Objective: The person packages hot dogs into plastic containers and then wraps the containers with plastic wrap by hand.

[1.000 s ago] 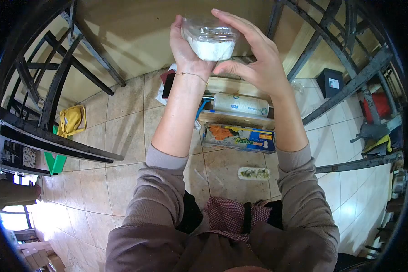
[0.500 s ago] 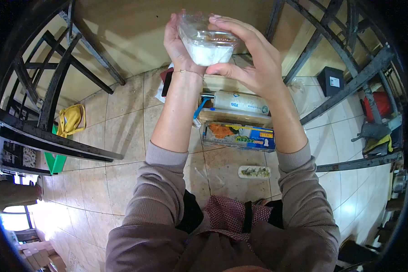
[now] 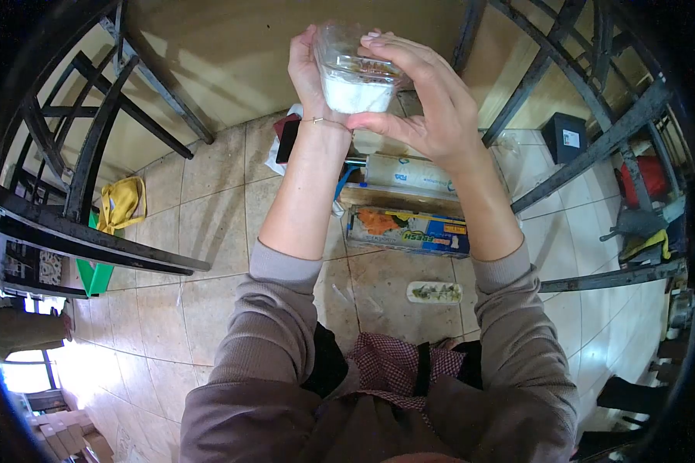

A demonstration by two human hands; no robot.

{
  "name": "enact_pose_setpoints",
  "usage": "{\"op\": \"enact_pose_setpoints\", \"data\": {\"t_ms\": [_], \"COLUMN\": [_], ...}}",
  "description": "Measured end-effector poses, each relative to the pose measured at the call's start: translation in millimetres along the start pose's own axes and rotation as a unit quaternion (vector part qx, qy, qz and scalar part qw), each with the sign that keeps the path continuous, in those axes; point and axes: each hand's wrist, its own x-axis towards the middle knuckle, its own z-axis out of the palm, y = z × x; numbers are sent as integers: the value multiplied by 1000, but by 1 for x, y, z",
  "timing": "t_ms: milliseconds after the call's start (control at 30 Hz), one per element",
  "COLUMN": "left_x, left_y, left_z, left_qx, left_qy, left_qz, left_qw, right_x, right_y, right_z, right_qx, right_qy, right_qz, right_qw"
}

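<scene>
A clear plastic container (image 3: pixel 357 91) with white contents, something brownish on top and a see-through cover is held up in front of me. My left hand (image 3: pixel 307 73) supports it from the left and behind, its fingers partly hidden by the container. My right hand (image 3: pixel 432 96) grips its right side, thumb low on the front and fingers over the top edge. Below the hands lies a roll of plastic wrap (image 3: pixel 409 173) on a long, narrow stand. Nearer to me is a printed cling-wrap box (image 3: pixel 406 230), and then a small white tray with green bits (image 3: pixel 435 292) on the tiles.
Dark metal frames stand left (image 3: pixel 93 239) and right (image 3: pixel 579 185). A yellow cloth bag (image 3: pixel 122 202) and a green tray (image 3: pixel 93 274) are at the left. A black box (image 3: pixel 564 138) sits by the wall at the right. Another person's leg (image 3: pixel 31 332) shows at the far left.
The container has shifted slightly to the right and turned a little, with both hands still on it. A dark shape has come into view at the lower right.
</scene>
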Motion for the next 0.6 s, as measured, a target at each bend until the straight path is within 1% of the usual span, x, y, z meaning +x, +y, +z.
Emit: {"op": "enact_pose_setpoints", "data": {"t_ms": [233,267,333,367,400,433,500,533,600], "left_x": [-5,-6,-6,-5,-6,-7,-10,-12,-15], "left_y": [-5,-5,-4,-3,-3,-4,-8,-10,-13], "left_z": [6,6,3,-2,0,2,7,8,13], "left_qx": [-4,0,4,-25,-54,-54,-63,-62,34], "left_qy": [12,15,19,-20,-59,-60,-70,-69,-1], "left_qz": [5,-5,-14,-27,-41,-41,-24,-24,16], "left_qw": [1000,1000,1000,999,996,996,995,995,999], "right_x": [-2,-1,2,1,0,0,2,3,7], "right_y": [0,0,0,1,2,3,-1,-2,-2], "right_z": [2,2,2,2,2,1,-1,-3,-8], "right_qx": [-8,-8,20,19,52,84,101,117,101], "right_qy": [7,7,-2,-2,-13,-24,-31,-39,-43], "right_qz": [-12,-12,5,5,24,43,38,32,26], "right_qw": [1000,1000,1000,1000,998,995,994,992,994]}}
